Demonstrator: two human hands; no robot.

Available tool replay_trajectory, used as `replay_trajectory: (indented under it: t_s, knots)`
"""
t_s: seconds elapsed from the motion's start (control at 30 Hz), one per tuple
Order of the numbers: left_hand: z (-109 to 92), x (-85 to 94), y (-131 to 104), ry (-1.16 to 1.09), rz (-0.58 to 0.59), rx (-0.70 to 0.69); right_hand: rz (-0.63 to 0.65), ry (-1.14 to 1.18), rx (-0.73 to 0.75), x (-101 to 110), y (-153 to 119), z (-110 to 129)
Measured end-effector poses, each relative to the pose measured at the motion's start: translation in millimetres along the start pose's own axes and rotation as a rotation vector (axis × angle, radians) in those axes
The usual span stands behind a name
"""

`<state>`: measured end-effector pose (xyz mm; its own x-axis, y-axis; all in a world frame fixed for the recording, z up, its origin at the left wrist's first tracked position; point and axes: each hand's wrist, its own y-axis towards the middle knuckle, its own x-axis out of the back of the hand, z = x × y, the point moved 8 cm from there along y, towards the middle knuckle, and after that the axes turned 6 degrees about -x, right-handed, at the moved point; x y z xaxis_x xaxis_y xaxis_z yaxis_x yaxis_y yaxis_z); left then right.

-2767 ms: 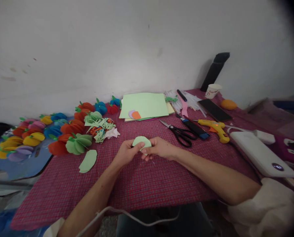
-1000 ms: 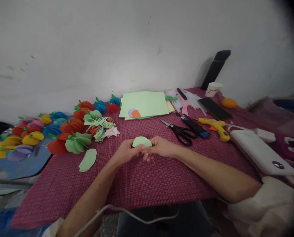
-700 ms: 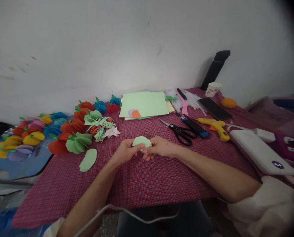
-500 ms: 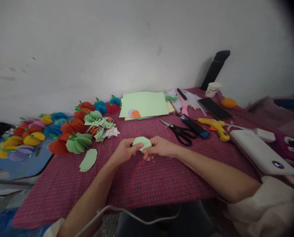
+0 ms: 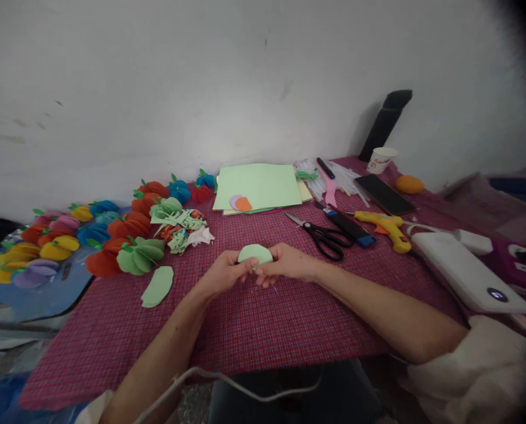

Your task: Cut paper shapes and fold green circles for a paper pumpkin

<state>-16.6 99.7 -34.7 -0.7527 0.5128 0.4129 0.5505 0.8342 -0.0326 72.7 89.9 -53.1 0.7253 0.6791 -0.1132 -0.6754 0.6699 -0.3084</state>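
A rounded light green paper piece (image 5: 255,253) is held between both hands above the red checked cloth. My left hand (image 5: 228,271) pinches its left side, thumb in front. On the right side, my right hand (image 5: 283,265) grips it too, with its lower fingers curled beneath. Both thumbs meet at the paper's lower edge and cover part of it. Left of my left hand lies another cut green paper piece (image 5: 157,287), flat on the cloth. A heap of paper scraps (image 5: 183,231) sits just beyond it.
Paper pumpkins (image 5: 140,255) in several colours stand at the left. Green sheets (image 5: 260,184) lie by the wall. Rightward are black scissors (image 5: 322,235), a utility knife (image 5: 350,227), a yellow glue gun (image 5: 389,227), a phone (image 5: 384,193), a paper cup (image 5: 381,159) and a white power bank (image 5: 470,274).
My left thumb has slid down from the middle of the green paper to its lower edge, beside the right thumb. The paper shows more of its face. Other things have stayed put.
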Motion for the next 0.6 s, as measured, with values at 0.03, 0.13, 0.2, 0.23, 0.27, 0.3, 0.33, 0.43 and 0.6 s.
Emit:
replay_trajectory:
  t_s: [0.03,0.13,0.2,0.23,0.27,0.3,0.33,0.43,0.6]
  knots:
    - [0.0,0.6,0.0,0.002,-0.002,0.002,0.009,0.01,-0.004,-0.9,0.0,-0.5]
    - [-1.2,0.9,-0.6,0.012,-0.002,-0.002,0.043,0.018,0.002,-3.3,-1.0,0.4]
    - [-3.3,1.7,-1.1,0.018,-0.018,-0.019,0.057,0.014,0.0,-4.4,-2.1,1.1]
    - [-4.7,2.0,-1.3,0.014,-0.029,-0.032,0.06,0.012,-0.007,-4.9,-2.5,1.0]
    - [-6.1,2.5,-1.4,0.006,-0.039,-0.046,0.061,0.006,-0.013,-5.2,-3.0,0.9]
    - [-7.2,2.7,-1.4,-0.001,-0.045,-0.059,0.061,-0.002,-0.019,-5.6,-3.2,0.6]
    - [-7.7,2.8,-1.2,-0.006,-0.047,-0.066,0.059,-0.012,-0.025,-5.9,-3.3,0.1]
    - [-7.3,2.8,-0.7,-0.004,-0.044,-0.072,0.053,-0.055,-0.038,-6.0,-2.3,-2.2]
    - [-9.0,4.0,-1.8,0.013,-0.054,-0.076,0.068,-0.051,-0.019,-5.7,-1.4,-2.4]
